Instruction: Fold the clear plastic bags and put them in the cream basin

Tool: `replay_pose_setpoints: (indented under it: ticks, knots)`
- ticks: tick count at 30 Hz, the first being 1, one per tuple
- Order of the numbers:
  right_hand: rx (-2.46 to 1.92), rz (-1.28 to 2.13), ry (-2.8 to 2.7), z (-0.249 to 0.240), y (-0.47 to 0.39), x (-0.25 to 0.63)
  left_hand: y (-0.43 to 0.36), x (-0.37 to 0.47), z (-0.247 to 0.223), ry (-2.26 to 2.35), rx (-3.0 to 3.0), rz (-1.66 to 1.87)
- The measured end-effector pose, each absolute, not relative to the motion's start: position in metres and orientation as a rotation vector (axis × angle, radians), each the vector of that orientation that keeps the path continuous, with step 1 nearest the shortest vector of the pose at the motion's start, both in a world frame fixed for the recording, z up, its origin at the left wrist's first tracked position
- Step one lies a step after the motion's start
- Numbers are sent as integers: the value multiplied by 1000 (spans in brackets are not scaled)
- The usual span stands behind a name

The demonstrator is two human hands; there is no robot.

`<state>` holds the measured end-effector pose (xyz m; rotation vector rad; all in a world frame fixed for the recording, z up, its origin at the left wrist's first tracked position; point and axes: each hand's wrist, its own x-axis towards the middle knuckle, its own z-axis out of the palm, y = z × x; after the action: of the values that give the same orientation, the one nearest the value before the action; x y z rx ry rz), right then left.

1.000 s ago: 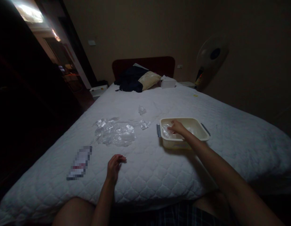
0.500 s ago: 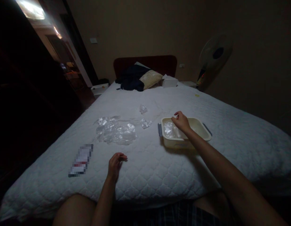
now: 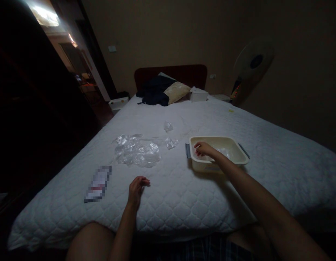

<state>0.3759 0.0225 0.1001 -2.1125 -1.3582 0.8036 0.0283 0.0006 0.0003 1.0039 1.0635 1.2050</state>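
My right hand (image 3: 204, 149) reaches down inside the left part of a cream plastic box (image 3: 208, 166) with grey side clips. Its fingers are bent over clear plastic in the box; whether they grip any is too small to tell. Resting on the white quilt (image 3: 178, 195), my left hand (image 3: 137, 185) has loosely curved fingers with nothing between them. Clear crumpled plastic bags (image 3: 137, 152) lie beyond it. Two smaller clear pieces, one nearer (image 3: 171, 143) and one farther (image 3: 168, 126), are left of the box.
A blurred-out flat item (image 3: 98, 184) lies at the left of the bed. Dark cloth (image 3: 155, 95), a beige pillow (image 3: 177, 91) and a white box (image 3: 199, 95) are by the headboard. A fan (image 3: 254, 61) stands at the back right.
My right hand has moved lower into the box, toward its left side. Clear plastic now shows farther right inside it. My left hand has kept its place on the quilt; the view has shifted slightly.
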Motion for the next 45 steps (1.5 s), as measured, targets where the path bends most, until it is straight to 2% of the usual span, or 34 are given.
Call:
replay_pose_setpoints:
  ticks: [6, 10, 15, 24, 29, 39, 45]
  knots:
    - [-1822, 217, -1684, 127, 13, 323, 6, 27, -8, 988, 999, 1223]
    - [-1680, 31, -2142, 118, 1, 272, 9, 26, -16, 996, 1011, 1236]
    - [-1653, 28, -2354, 76, 2, 233, 10, 27, -20, 970, 1045, 1253]
    - [-1514, 117, -1782, 11, 58, 180, 13, 31, -27, 934, 1012, 1268]
    - [-1454, 44, -1827, -24, 59, 175, 15, 32, -31, 919, 997, 1285]
    - [-1466, 41, -1763, -33, 56, 179, 12, 34, -24, 958, 995, 1267]
    - [-1493, 4, -1677, -33, 54, 183, 12, 45, -22, 1111, 1243, 1230]
